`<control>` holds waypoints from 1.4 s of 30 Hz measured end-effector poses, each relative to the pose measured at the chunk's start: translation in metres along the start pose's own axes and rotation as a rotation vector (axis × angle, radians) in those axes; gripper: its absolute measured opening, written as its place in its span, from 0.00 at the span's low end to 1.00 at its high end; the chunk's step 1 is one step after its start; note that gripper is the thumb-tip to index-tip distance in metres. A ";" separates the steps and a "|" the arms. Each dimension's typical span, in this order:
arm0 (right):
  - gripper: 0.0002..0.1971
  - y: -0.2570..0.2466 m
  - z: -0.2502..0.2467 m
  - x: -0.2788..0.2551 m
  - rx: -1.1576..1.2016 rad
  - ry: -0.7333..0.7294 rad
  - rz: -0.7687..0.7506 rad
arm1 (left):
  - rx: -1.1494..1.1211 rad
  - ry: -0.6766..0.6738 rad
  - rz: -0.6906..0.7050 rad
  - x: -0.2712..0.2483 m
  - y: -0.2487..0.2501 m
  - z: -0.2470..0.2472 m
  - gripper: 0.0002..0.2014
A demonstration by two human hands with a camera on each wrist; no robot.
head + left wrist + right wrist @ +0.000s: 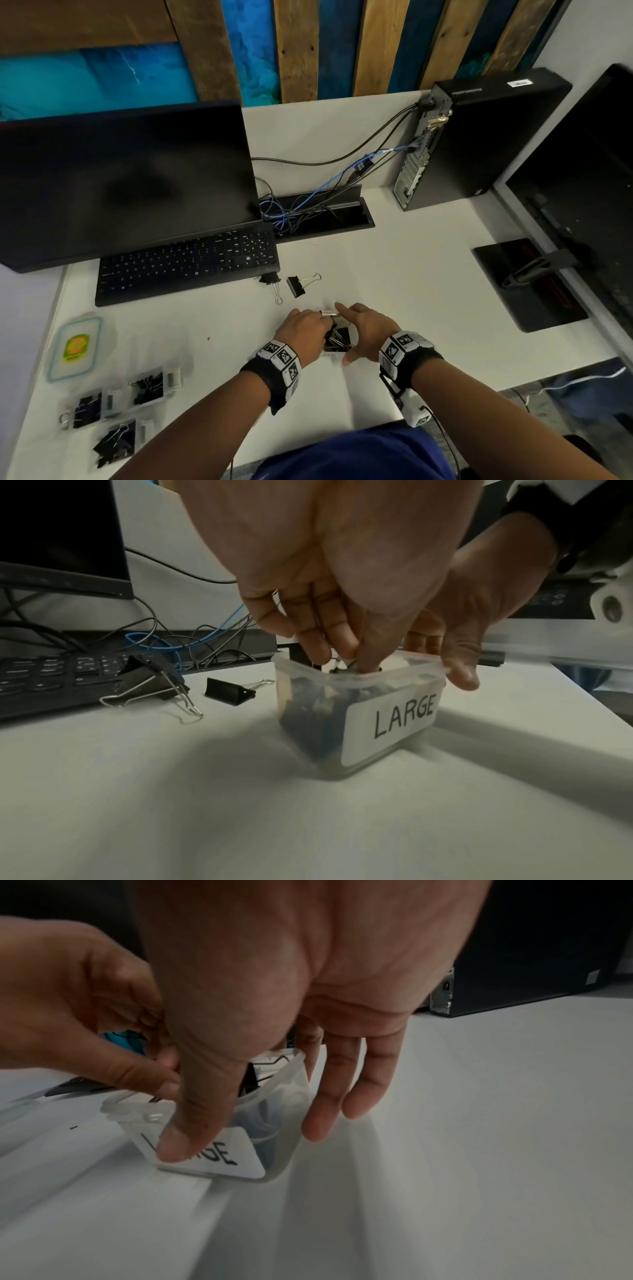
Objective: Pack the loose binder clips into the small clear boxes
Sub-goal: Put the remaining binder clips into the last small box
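Observation:
A small clear box (337, 354) labelled LARGE (387, 721) stands on the white desk, nearly full of black binder clips. My left hand (342, 656) reaches into its open top, thumb and fingers pinching a clip by its wire handles. My right hand (246, 1131) grips the box, with the thumb (181, 1137) on the label and the fingers (325, 1096) down the far side. Two loose black binder clips (272, 281) (297, 286) lie just beyond the box, in front of the keyboard.
A keyboard (185, 263) and a monitor (126, 181) stand at the back left. Three more clear boxes (150, 383) holding clips and a lidded container (75, 346) sit at the near left. A cable well (325, 219), a computer tower (479, 137) and a second monitor's stand (527, 284) are to the right.

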State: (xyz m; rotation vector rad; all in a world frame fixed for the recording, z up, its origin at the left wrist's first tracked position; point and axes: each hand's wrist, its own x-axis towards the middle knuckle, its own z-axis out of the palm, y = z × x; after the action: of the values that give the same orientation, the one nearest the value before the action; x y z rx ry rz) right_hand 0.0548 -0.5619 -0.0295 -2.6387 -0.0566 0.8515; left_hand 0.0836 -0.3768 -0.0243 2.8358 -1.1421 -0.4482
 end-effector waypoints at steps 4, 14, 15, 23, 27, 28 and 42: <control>0.62 0.000 0.000 0.000 0.003 0.002 0.001 | -0.011 -0.035 -0.017 0.003 0.001 -0.006 0.14; 0.60 0.000 0.001 -0.001 0.020 -0.006 0.008 | -0.183 0.132 -0.394 0.012 -0.091 -0.021 0.27; 0.60 0.000 0.001 -0.001 0.020 -0.006 0.008 | -0.136 0.062 -0.393 0.011 -0.099 -0.016 0.30; 0.60 0.002 0.000 0.001 0.029 -0.020 0.002 | -0.048 0.005 -0.472 0.000 -0.097 0.007 0.17; 0.60 0.002 -0.001 0.002 0.031 -0.020 0.001 | -0.266 -0.064 -0.487 -0.003 -0.095 0.019 0.24; 0.60 0.002 -0.001 0.002 0.029 -0.021 0.001 | -0.280 -0.106 -0.473 -0.004 -0.095 0.021 0.21; 0.61 -0.002 -0.002 0.003 0.050 -0.019 -0.001 | -0.482 0.246 -0.301 -0.018 -0.040 -0.047 0.23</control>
State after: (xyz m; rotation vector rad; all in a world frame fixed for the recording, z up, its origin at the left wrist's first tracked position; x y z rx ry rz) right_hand 0.0587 -0.5601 -0.0295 -2.5839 -0.0413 0.8670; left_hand 0.1115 -0.3381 0.0185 2.5388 -0.4820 -0.3198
